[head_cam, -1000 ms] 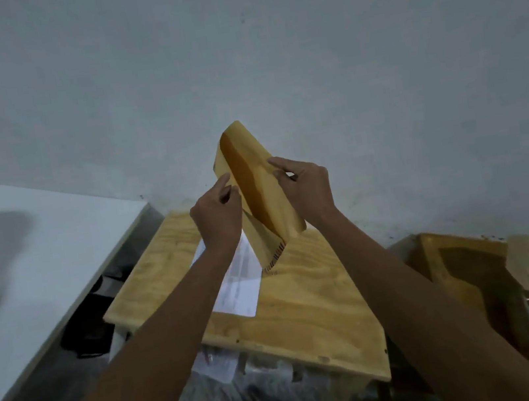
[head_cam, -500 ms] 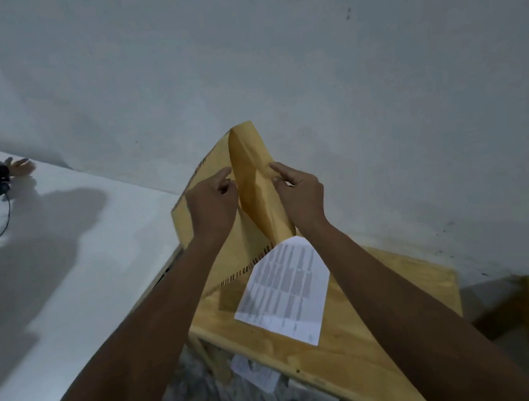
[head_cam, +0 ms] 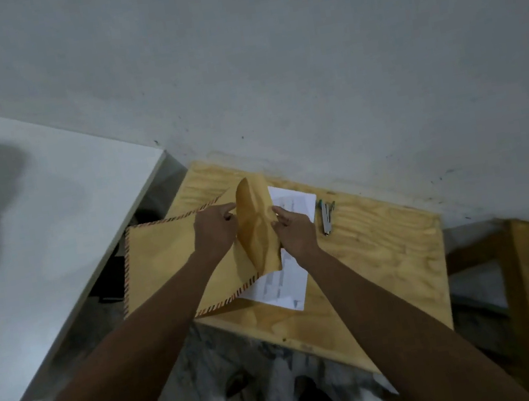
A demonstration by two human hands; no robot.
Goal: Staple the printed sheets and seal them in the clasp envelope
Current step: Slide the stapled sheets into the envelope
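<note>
Envelope held open above the desk by both hands.

The clasp envelope (head_cam: 175, 259) was gripped at its mouth, the left hand (head_cam: 214, 232) pinching one edge and the right hand (head_cam: 294, 230) pinching the raised flap, above the plywood desk (head_cam: 385, 250). The printed sheets (head_cam: 286, 283) lay on the desk, partly hidden under the envelope and the right hand. A stapler (head_cam: 327, 216) lay just right of the sheets. A white table (head_cam: 34, 219) stood left of the desk.
</note>
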